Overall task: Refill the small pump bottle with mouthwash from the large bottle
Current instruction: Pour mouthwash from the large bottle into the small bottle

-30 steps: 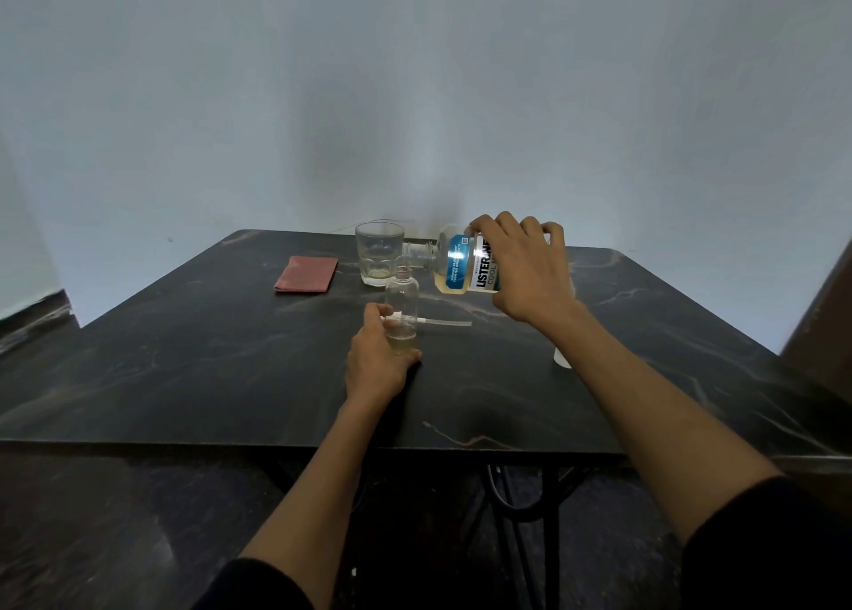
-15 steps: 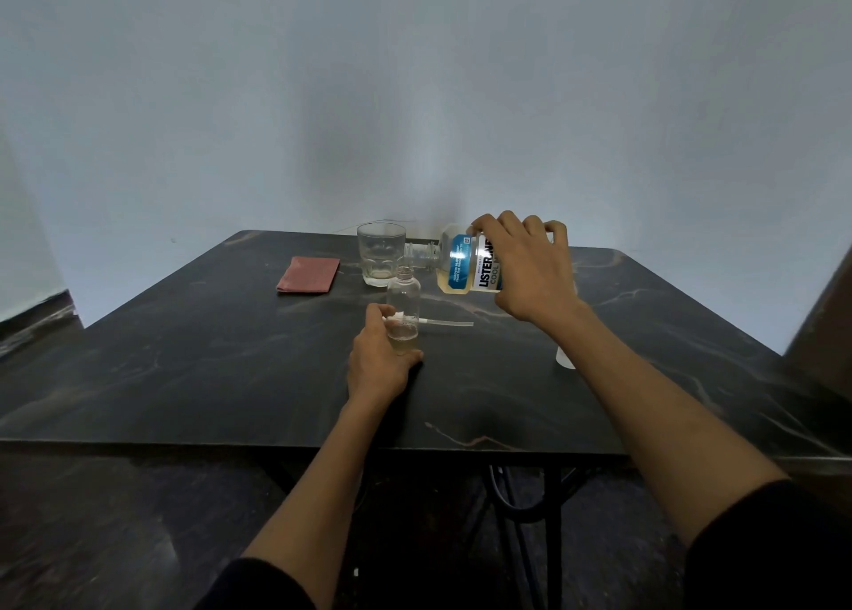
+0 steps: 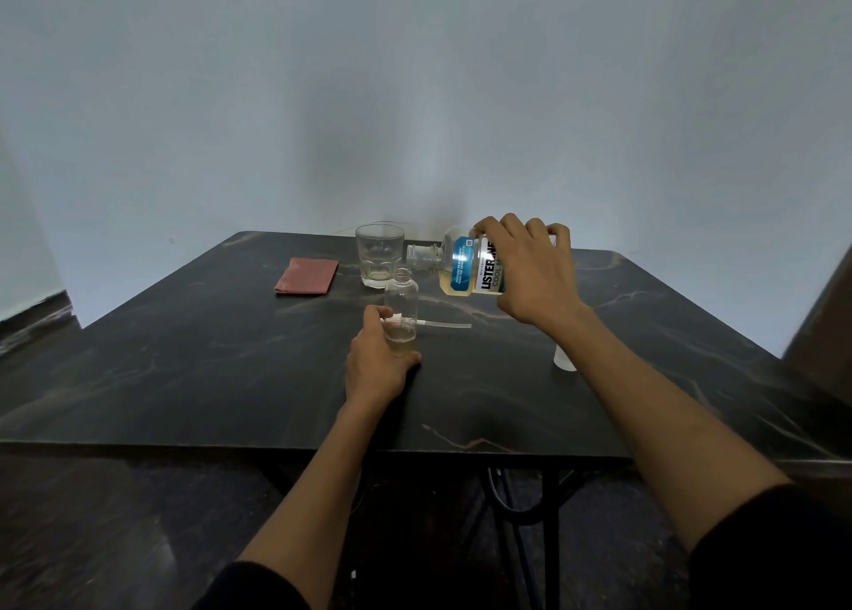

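A dark marbled counter [image 3: 184, 369] carries everything. The large bottle [image 3: 465, 266] of mouthwash is held above it, tipped on its side with its open neck pointing left, just above and to the right of the small bottle's mouth; a shallow pool of pale yellow liquid lies along its lower side. The right hand [image 3: 530, 272] grasps it from above, fingers curled over the labelled body.

Behind the small bottle, close to the large bottle's neck, a clear drinking glass [image 3: 379, 255] stands upright; whether it holds any liquid cannot be told. Left of the glass a folded reddish cloth [image 3: 306, 276] lies flat.

The small pump bottle [image 3: 401, 309] stands upright near the middle of the counter with its top off, a little pale liquid in its bottom. The left hand [image 3: 375, 367] holds its lower part, thumb and fingers curled round it, heel of the hand resting on the counter. The pump head with its thin dip tube [image 3: 445, 324] lies on the counter just behind the small bottle, the tube pointing right. A small whitish cap [image 3: 565, 361] stands near the right forearm, well apart from both bottles.
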